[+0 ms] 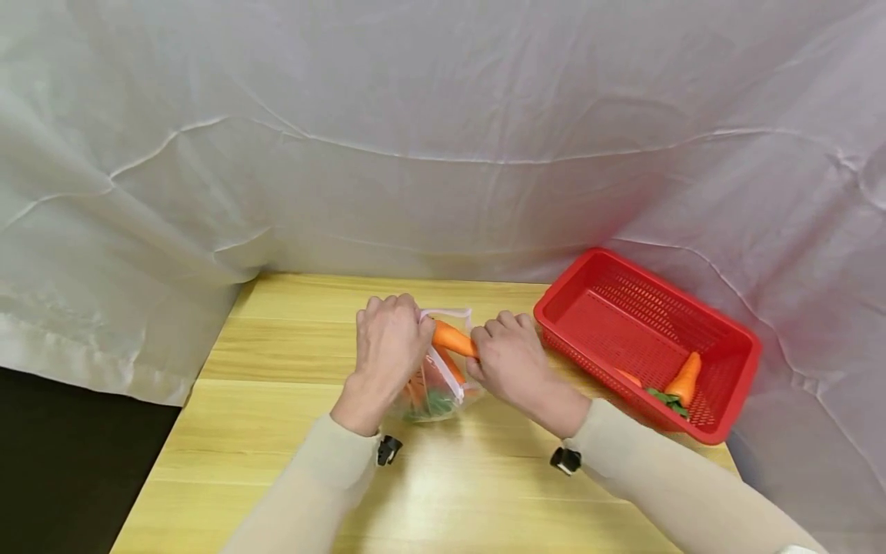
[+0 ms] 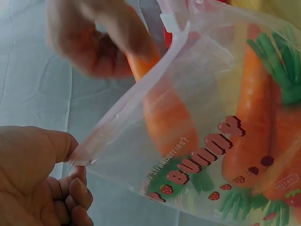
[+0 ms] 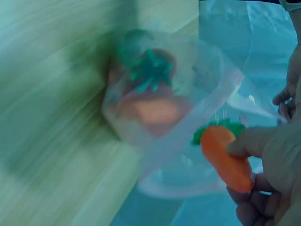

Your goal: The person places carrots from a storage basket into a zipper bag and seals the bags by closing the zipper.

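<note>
Carrot [image 2: 167,117] slants steeply, leafy end toward the left-wrist frame's lower centre; right hand [image 1: 512,362] grips its other end, left hand [image 1: 391,345] pinches the bag [image 2: 115,153].

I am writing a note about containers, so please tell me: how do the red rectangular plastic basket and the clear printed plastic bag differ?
The red rectangular plastic basket is opaque with small holes; the clear printed plastic bag is see-through with lettering. The basket is clearly larger than the bag. The basket's walls look rigid, whereas the bag is limp, its edge pinched by the bare left hand. Both contain orange carrots.
</note>
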Available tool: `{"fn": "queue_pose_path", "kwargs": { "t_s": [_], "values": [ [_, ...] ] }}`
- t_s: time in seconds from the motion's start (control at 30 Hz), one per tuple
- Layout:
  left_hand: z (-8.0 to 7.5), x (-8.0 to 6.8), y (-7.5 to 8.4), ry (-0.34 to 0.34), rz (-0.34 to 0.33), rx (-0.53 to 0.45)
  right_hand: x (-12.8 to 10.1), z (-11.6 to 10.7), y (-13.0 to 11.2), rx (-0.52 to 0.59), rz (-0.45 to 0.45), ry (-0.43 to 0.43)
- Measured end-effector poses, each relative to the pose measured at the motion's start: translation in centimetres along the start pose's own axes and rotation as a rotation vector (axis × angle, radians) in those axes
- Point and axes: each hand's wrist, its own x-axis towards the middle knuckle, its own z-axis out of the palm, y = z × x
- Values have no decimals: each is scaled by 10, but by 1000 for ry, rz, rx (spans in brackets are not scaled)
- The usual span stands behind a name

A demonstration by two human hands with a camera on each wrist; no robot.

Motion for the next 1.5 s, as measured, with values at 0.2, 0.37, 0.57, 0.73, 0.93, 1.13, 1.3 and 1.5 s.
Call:
{"fn": "queue_pose_path", "kwargs": {
  "t_s": [0.2,0.37,0.57,0.73,0.93,1.13,1.3,1.5],
  "values": [
    [2,-3,6,-8,33,5,12,19,-23,-10,71,-8],
    [2,-5,12,-23,56,12,15,44,-30,-38,105,41],
    [1,-2,5,-48,-4,-16,12,58,-28,-33,57,48],
    [-5,2,-3,-43,-53,-41,-3,52,-14,37,73,74],
    [-12,5,-10,-38,-88,-59,-24,46,5,203,334,-124],
    [-14,5,-11,-31,-74,-53,-11,15,9,617,479,-102],
    [-16,6,-9,-8,-53,-56,10,-13,7,693,399,37],
    [-16,13,-13,86,-71,-12,15,-19,11,650,405,128]
  ]
}}
